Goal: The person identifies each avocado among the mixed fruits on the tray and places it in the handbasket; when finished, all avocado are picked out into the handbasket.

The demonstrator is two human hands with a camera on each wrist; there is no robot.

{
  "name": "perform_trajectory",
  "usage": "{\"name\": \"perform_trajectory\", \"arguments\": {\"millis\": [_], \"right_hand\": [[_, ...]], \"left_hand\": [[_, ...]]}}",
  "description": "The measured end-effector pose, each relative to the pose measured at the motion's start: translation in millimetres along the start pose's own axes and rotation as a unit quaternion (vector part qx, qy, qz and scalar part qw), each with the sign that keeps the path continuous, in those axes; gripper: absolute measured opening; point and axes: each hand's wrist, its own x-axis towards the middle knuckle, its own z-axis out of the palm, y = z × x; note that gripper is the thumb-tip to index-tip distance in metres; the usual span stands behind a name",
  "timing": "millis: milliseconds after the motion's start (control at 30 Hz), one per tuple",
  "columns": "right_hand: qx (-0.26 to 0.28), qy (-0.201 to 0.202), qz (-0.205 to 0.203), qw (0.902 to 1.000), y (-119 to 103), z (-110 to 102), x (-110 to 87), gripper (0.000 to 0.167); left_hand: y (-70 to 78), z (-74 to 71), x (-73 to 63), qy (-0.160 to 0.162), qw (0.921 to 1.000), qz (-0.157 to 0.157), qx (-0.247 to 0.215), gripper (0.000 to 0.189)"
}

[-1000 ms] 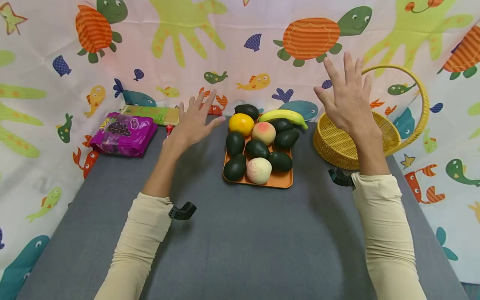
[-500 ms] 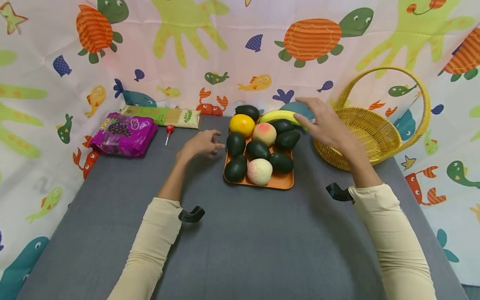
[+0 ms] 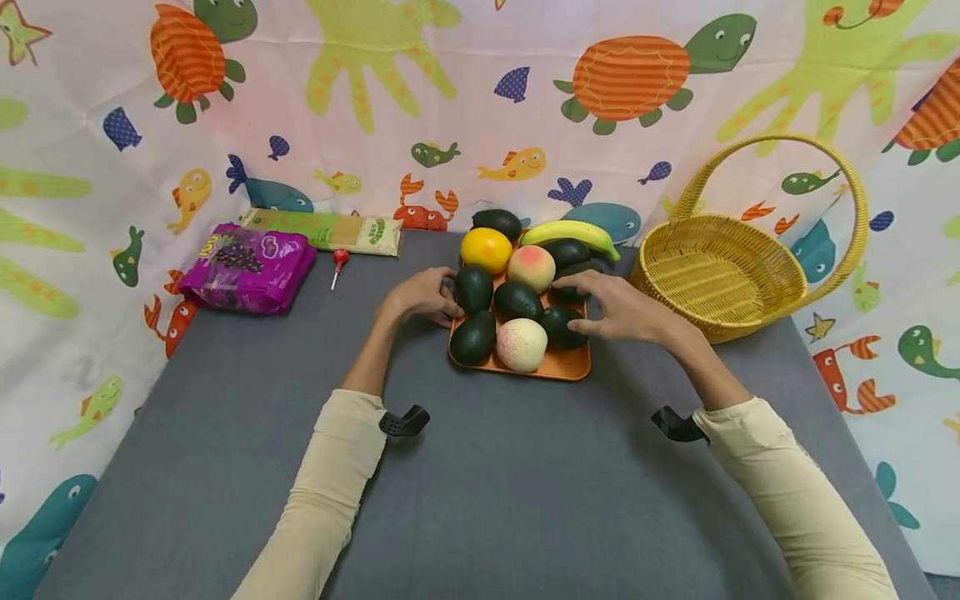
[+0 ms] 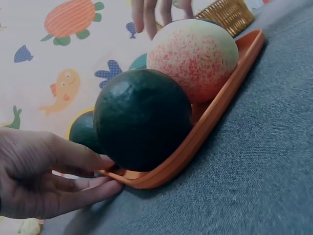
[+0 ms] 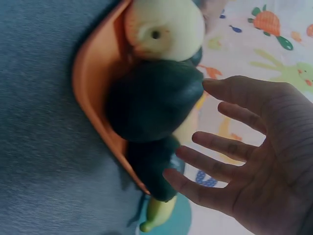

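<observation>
An orange tray (image 3: 558,365) bears several dark green avocados (image 3: 472,339), a pale speckled peach (image 3: 521,344), a redder peach (image 3: 531,268), a yellow round fruit (image 3: 486,250) and a banana (image 3: 570,234). At the tray's left side, my left hand (image 3: 426,296) pinches its rim; in the left wrist view the thumb lies above the edge and fingers (image 4: 93,193) below it. My right hand (image 3: 626,308) hovers by the right-hand avocados. Its fingers are spread, and the right wrist view shows the thumb tip close to an avocado (image 5: 154,100); contact is unclear.
A yellow wicker basket (image 3: 705,283) with a tall handle stands to the right of the tray. At the back left lie a purple grape-print packet (image 3: 247,268), a flat green-and-tan packet (image 3: 345,232) and a red lollipop (image 3: 341,258). A patterned curtain (image 3: 465,100) borders the grey table (image 3: 495,483).
Both hands have come down from a raised, spread pose toward the tray. The left moved right and took hold of the rim; the right moved left from near the basket to the avocados.
</observation>
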Motion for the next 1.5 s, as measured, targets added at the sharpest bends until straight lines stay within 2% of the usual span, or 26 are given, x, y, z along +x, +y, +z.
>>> {"name": "perform_trajectory", "arguments": {"millis": [200, 400, 567, 800, 1000, 1233, 1367, 1500], "right_hand": [[0.009, -0.012, -0.008, 0.9998, 3, 15, 0.7, 0.062], [0.027, -0.022, -0.021, 0.9992, 2, 24, 3.7, 0.069], [0.033, -0.020, -0.027, 0.9989, 1, 27, 5.9, 0.072], [0.019, -0.020, -0.013, 0.9995, 3, 26, 5.1, 0.067], [0.011, 0.007, 0.005, 0.9999, 3, 15, 4.7, 0.065], [0.010, 0.058, 0.038, 0.9976, 1, -3, 0.1, 0.066], [0.034, 0.094, 0.072, 0.9923, 3, -17, -3.4, 0.066], [0.027, 0.134, 0.106, 0.9849, 7, -38, -9.2, 0.064]], "left_hand": [[-2.8, -1.4, 6.1, 0.012, 0.9995, -0.021, 0.019, 0.082], [-5.1, -3.7, 5.2, 0.022, 0.9990, -0.029, 0.026, 0.080], [-6.0, -1.0, 3.3, 0.036, 0.9989, -0.019, 0.024, 0.077], [-4.1, 2.4, 6.2, 0.043, 0.9990, -0.003, 0.014, 0.076], [-1.5, 1.8, 11.4, 0.044, 0.9988, -0.010, 0.016, 0.076], [-2.7, 5.7, 13.4, 0.043, 0.9988, -0.012, 0.021, 0.076], [-5.1, 6.7, 13.7, 0.041, 0.9989, -0.011, 0.020, 0.075], [-7.2, 6.5, 14.2, 0.042, 0.9988, -0.011, 0.023, 0.075]]}}
